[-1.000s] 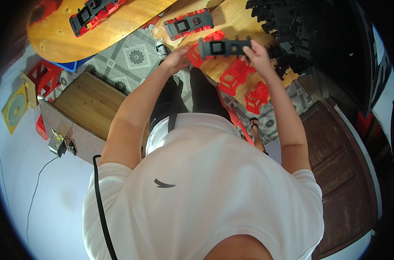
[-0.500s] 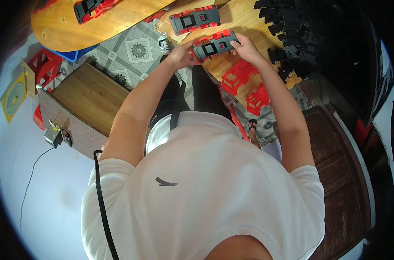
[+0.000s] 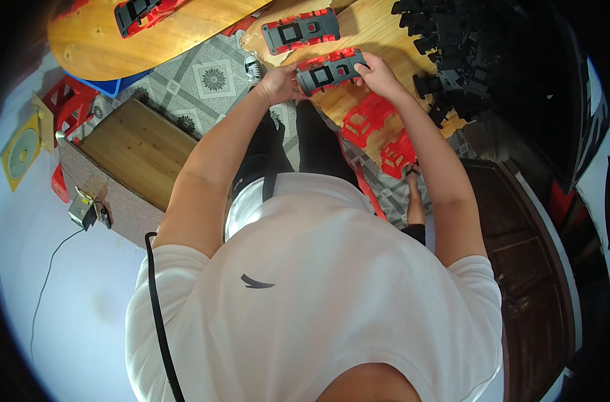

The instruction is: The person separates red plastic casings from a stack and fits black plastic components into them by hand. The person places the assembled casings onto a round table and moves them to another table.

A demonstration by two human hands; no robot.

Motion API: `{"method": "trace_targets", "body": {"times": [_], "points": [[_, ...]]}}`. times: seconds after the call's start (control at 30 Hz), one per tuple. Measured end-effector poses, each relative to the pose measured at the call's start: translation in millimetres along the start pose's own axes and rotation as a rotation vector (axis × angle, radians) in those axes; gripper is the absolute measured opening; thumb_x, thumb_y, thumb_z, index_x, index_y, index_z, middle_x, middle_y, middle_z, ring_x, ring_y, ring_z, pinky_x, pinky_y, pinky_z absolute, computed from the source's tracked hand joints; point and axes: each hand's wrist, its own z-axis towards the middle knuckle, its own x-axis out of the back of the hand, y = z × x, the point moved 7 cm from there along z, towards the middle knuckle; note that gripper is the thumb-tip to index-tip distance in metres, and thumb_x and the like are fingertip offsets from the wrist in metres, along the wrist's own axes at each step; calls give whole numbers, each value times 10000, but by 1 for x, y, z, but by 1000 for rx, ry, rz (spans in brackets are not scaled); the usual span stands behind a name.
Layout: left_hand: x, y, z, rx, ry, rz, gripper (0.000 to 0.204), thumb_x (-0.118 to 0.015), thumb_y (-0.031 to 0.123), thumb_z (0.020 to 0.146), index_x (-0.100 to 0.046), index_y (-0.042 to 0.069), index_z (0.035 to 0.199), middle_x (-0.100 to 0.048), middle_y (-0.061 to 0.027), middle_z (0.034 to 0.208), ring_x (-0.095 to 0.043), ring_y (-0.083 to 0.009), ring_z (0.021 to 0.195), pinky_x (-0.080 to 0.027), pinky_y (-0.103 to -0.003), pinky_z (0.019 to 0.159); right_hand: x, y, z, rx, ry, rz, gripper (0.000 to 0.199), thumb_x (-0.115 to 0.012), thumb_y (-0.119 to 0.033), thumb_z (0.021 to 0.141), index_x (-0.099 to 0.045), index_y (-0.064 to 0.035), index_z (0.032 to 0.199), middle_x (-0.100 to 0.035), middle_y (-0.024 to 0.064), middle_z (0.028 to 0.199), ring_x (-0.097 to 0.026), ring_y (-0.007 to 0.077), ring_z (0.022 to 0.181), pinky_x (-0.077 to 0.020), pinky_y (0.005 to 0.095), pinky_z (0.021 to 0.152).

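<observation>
I see my white shirt (image 3: 318, 301) filling the near part of the view, with both forearms reaching forward from it. My left hand (image 3: 278, 84) grips the left end of a grey and red part (image 3: 330, 70), fingers curled and closed around its edge. My right hand (image 3: 379, 75) holds the right end, thumb on top and fingers folded under it. The part sits level between both hands, just above the near edge of the wooden table (image 3: 372, 27). Red frames (image 3: 369, 120) lie just below my right wrist. A second grey and red part (image 3: 300, 30) lies flat on the table beyond. Black parts (image 3: 452, 53) are piled to the right.
</observation>
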Motion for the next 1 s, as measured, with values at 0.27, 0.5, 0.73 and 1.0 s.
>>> {"method": "trace_targets", "body": {"times": [0.27,0.5,0.73,1.0], "points": [[-9,-1,-2,-128,11,191,486,-586,237,857,-393,151,1295,-491,-29,1226,-490,-221,1075,-369,-510,916,7,-29,-12,37,87,-457,251,-474,-193,867,-551,-19,1031,-620,147,803,-612,248,644,-495,384,622],[-9,0,-3,-145,93,271,379,-552,219,884,-439,146,1239,-530,-5,1123,-520,-166,1003,-440,-428,856,41,-6,3,123,424,-367,335,-519,-345,828,-598,-19,829,-619,187,834,-599,322,825,-467,396,736],[-17,5,-7,-168,120,362,434,-505,144,902,-347,84,1301,-460,-71,1229,-471,-232,1115,-446,-447,875,25,13,35,119,384,-240,399,-581,-403,805,-590,-6,845,-612,135,762,-585,232,712,-456,332,674],[-7,4,-7,-236,136,401,435,-552,163,878,-384,87,1272,-512,-60,1155,-539,-179,1002,-493,-355,748,20,26,5,18,47,-388,470,-607,-466,780,-574,2,791,-580,121,716,-576,211,706,-442,343,654]]}}
